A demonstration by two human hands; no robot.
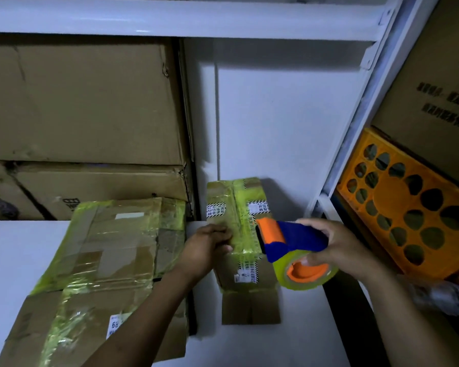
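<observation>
A small cardboard box (239, 207) wrapped in yellowish tape lies on the white shelf (263, 345), its near flaps open. My left hand (204, 247) rests on the box's left top edge, fingers curled against the tape. My right hand (337, 247) grips a blue and orange tape dispenser (289, 241) with a roll of clear yellowish tape (306, 272). The dispenser's orange front end touches the right side of the box's top.
A larger taped cardboard box (104, 260) lies to the left on the shelf. Big cartons (85, 102) are stacked behind it. An orange perforated plastic crate (408, 205) leans at the right, past a white shelf post (355, 115). A plastic bottle (440, 295) lies at the lower right.
</observation>
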